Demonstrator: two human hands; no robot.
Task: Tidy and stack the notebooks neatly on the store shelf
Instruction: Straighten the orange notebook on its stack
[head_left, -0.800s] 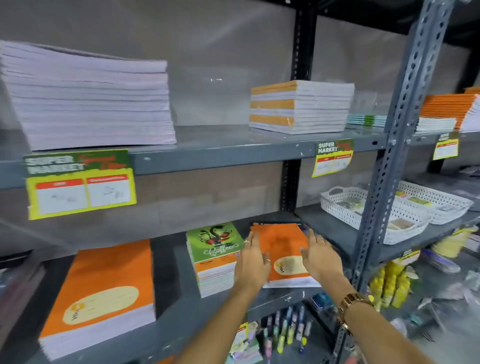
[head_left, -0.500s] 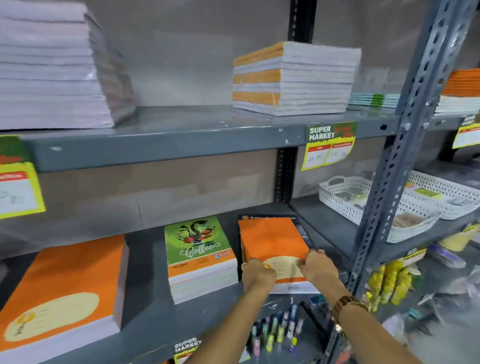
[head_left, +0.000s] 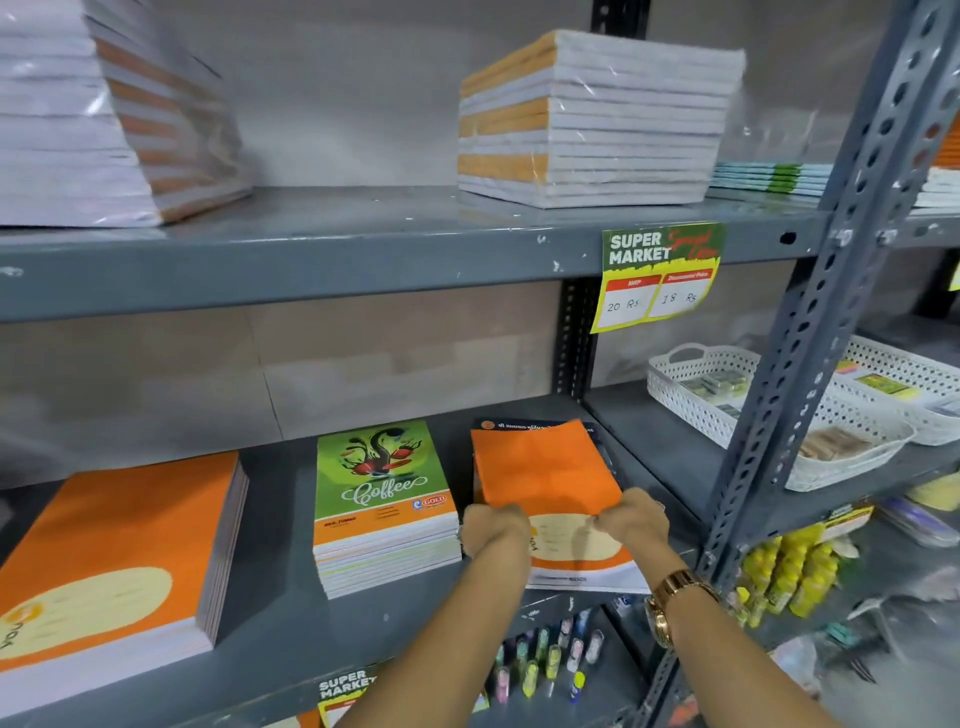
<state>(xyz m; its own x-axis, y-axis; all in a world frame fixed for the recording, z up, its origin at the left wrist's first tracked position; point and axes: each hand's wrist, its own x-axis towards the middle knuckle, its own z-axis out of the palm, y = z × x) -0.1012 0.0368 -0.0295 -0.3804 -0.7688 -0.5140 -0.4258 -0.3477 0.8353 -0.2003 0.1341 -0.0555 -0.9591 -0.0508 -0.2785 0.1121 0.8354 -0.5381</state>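
A stack of orange notebooks (head_left: 540, 467) lies on the grey middle shelf (head_left: 260, 639), overhanging its front edge, with a dark-covered book under it at the back. My left hand (head_left: 493, 527) grips the stack's near left side. My right hand (head_left: 631, 514), a gold watch on its wrist, grips the near right side. To the left stands a green "Coffee" notebook stack (head_left: 384, 499), and further left a larger orange notebook stack (head_left: 119, 551).
The upper shelf (head_left: 363, 249) carries wrapped notebook bundles at left (head_left: 104, 104) and centre (head_left: 597, 119). A perforated steel upright (head_left: 810, 322) stands right of my hands. White baskets (head_left: 753, 405) sit on the right shelf. Pens (head_left: 545, 660) and yellow bottles (head_left: 789, 571) lie below.
My hands went from lying flat and open on the orange stack to closing on its near edge. The view has moved in closer and to the right.
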